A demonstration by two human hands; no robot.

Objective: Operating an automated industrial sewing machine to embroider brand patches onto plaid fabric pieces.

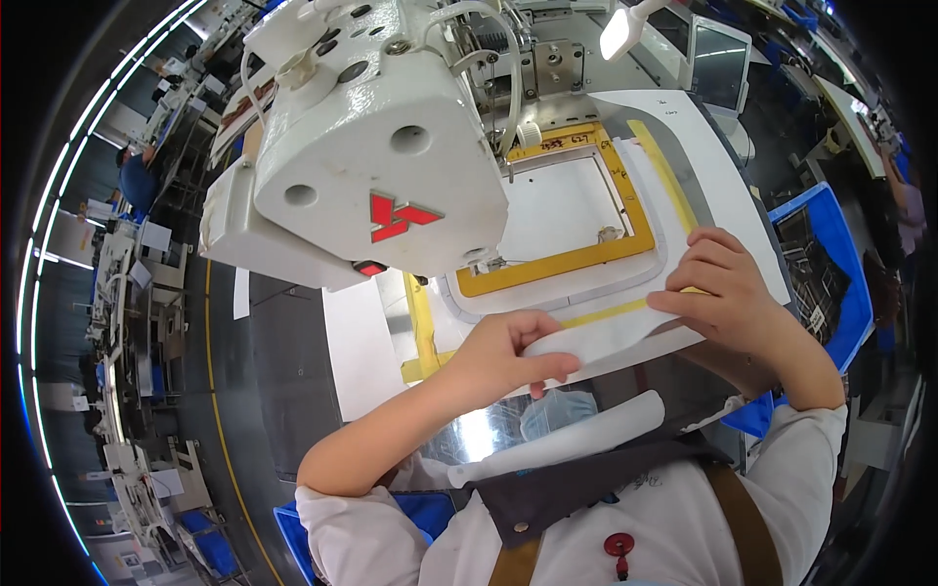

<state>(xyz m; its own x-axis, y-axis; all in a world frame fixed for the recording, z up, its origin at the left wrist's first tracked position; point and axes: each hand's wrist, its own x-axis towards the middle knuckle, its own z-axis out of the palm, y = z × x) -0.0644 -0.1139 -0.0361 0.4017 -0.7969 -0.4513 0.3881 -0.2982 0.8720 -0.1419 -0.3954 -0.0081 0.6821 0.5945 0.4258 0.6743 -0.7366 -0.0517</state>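
Fingers [549, 367] on my left hand [489, 356] pinch the near edge of a thin white sheet [608, 342]; those on my right hand [728, 293] curl together, gripping its near right corner. I see it just in front of a flat yellow rectangular frame [562, 270].

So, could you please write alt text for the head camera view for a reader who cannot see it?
A person's left hand and right hand pinch the near edge of a white sheet. Beyond them sits a yellow frame at a white sewing machine; a white roll lies nearer the person.
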